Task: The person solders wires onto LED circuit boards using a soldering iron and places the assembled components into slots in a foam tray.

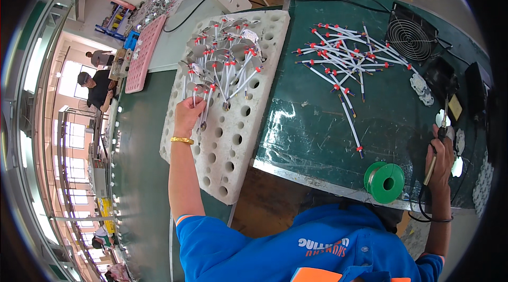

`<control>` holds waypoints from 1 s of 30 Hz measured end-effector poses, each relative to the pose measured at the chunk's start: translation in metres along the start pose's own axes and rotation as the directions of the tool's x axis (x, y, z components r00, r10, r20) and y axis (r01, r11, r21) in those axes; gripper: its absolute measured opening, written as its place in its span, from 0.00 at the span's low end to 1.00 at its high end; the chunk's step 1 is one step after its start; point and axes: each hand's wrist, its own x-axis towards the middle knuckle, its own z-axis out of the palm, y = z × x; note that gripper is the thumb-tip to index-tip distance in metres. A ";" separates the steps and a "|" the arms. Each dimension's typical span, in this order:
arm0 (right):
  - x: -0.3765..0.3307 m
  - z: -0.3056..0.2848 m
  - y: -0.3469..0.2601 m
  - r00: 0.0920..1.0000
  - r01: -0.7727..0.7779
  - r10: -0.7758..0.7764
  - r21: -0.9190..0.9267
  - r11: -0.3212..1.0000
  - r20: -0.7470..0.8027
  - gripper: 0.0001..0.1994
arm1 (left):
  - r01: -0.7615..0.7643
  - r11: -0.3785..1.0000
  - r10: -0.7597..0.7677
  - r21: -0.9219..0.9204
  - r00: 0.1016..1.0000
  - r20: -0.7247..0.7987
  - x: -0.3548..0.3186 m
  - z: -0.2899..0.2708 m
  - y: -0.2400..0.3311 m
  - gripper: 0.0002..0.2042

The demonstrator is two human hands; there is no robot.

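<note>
Blue shirt (275,242): right up close, below both hands.
Left hand (189,115): here it is, fingertips drawn narrow against the upright wires (243,84), red-ringed and white; whether one is gripped, I cannot tell.
Holey board (222,147): pale, under the left hand, upright wires and grey discs (238,49) crowding its far part.
Right hand (442,157): wrapped around a soldering iron (429,170), tip pointing away from the body.
Loose wires (343,103): heaped between the hands, farther out, on the green table (312,139).
Green reel (389,182): just left of the right hand.
Fan (411,38): well beyond the right hand.
</note>
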 end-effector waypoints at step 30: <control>0.005 -0.023 0.002 0.991 -0.026 0.035 -0.071 0.997 0.126 0.21 | -0.766 0.633 0.752 -0.114 0.573 0.326 -0.142 0.174 0.146 0.14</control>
